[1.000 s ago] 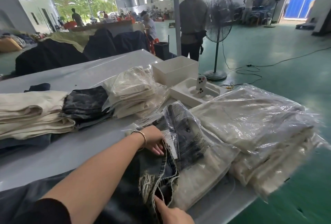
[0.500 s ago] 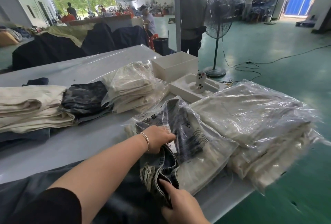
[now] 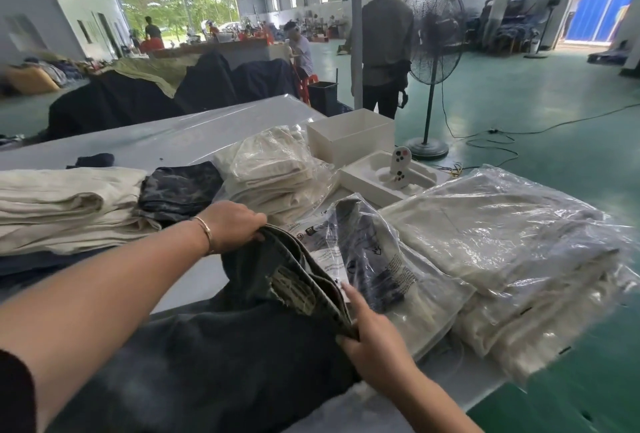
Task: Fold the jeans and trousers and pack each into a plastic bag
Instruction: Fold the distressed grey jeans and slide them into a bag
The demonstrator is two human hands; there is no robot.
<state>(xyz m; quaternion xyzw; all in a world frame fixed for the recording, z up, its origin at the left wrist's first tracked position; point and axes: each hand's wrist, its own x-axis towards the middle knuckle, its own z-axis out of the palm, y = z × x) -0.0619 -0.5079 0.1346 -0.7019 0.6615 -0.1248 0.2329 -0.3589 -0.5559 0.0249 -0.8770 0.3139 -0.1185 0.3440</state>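
Gripping dark jeans | left hand far edge | right hand near edge, fingers curled

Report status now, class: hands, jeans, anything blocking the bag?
Left hand and right hand both grip dark jeans at the waistband. Jeans not yet in plastic bag. Nothing blocking bag.

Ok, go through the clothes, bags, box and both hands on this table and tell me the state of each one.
dark jeans: unbagged, waist end lifted
left hand: grips the jeans' waistband
right hand: grips the jeans' near edge
printed plastic bag: lying flat, dark garment inside
cream trousers stack: folded, unbagged
bagged cream trousers: packed, stacked
white box: open
floor fan: upright; running or not, cannot tell
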